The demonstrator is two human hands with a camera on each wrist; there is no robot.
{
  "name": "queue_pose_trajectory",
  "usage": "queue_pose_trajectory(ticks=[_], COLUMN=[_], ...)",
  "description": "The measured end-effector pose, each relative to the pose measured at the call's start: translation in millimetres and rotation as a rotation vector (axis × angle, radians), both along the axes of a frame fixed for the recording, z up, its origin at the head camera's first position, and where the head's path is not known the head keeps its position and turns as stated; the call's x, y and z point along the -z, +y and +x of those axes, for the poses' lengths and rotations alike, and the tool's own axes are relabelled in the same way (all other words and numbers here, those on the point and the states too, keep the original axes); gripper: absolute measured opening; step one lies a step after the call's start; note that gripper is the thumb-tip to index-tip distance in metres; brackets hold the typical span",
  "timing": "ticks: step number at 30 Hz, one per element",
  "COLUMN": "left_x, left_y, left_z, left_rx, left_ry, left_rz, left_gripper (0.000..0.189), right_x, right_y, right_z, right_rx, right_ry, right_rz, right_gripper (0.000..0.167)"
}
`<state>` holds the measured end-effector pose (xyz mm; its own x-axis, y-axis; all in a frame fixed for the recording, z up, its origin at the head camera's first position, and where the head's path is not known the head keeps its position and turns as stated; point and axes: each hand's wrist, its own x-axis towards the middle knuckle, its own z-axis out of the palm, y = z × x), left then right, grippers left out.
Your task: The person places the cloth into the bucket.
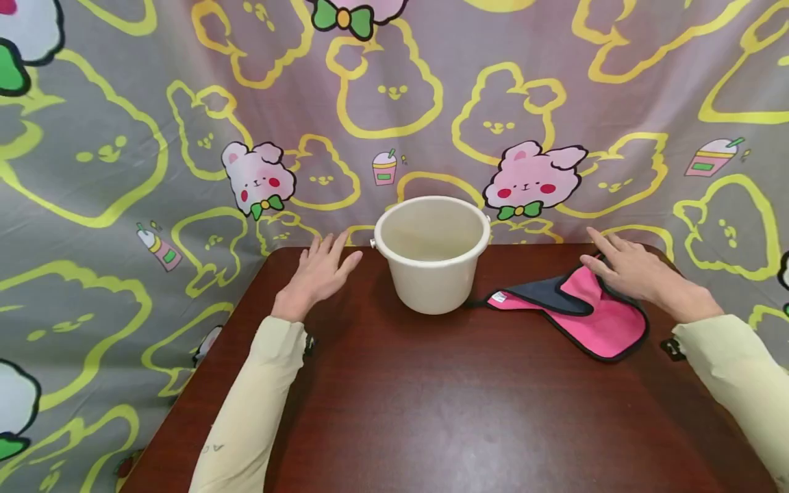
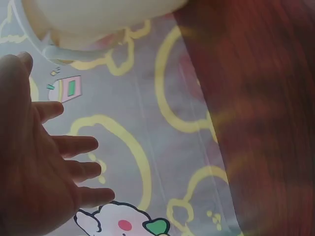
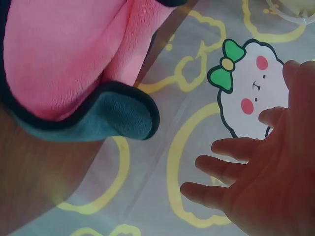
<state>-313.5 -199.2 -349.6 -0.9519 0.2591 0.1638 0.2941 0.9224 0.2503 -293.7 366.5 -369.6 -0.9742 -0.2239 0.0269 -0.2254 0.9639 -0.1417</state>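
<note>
Toward the back of the table stands an upright cream bucket (image 1: 431,284), its inside visible from above in the head view. My left hand (image 1: 320,270) is to the left of it, fingers spread and holding nothing; in the left wrist view the bucket's wall (image 2: 98,19) shows at the top, beyond the thumb. On the right lies a crumpled cloth (image 1: 616,325), pink on one face and dark grey-blue on the other, with black edging and a small white tag. Over its far corner is my right hand (image 1: 641,270), fingers extended and nothing in them.
A dark reddish-brown wooden table (image 1: 431,411) carries the bucket and cloth. Behind it and at the left hangs a grey curtain (image 1: 296,103) printed with yellow outlines and cartoon rabbits. A thin dark strip runs from the cloth toward the bucket's base.
</note>
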Motion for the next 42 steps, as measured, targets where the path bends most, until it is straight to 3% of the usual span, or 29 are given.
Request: queue_pose_trajectory(ticks=[7,13,17,23,32,42], left_x=[0.1,5.3,8.2,11.9,12.0,16.9], left_y=[14.9,23.1,31.7,47.8,59.3,72.1], left_z=[4.9,8.5,11.2,14.8,18.6,15.3], left_rx=[0.047,0.058,0.038,0.010,-0.057,-0.102], left_ry=[0.043,0.021,0.002,0.041,0.033,0.052], left_rz=[0.167,0.315,0.395,0.543,0.747,0.919], left_gripper=[0.070,0.073,0.072,0.064,0.063,0.059], right_x=[9.2,14.5,18.1,24.9,34.2,43.8], right_y=[-3,-7,-8,-9,-14,-11], right_z=[2.2,3.8,3.7,6.1,11.8,9.2], right_rx=[-0.003,0.017,0.028,0.033,0.071,0.011], right_ry=[-0.003,-0.025,-0.010,0.006,-0.039,-0.055], right_rz=[-0.079,-0.144,-0.154,-0.149,-0.181,-0.134], right_gripper=[0.082,0.088,0.090,0.086,0.082,0.075])
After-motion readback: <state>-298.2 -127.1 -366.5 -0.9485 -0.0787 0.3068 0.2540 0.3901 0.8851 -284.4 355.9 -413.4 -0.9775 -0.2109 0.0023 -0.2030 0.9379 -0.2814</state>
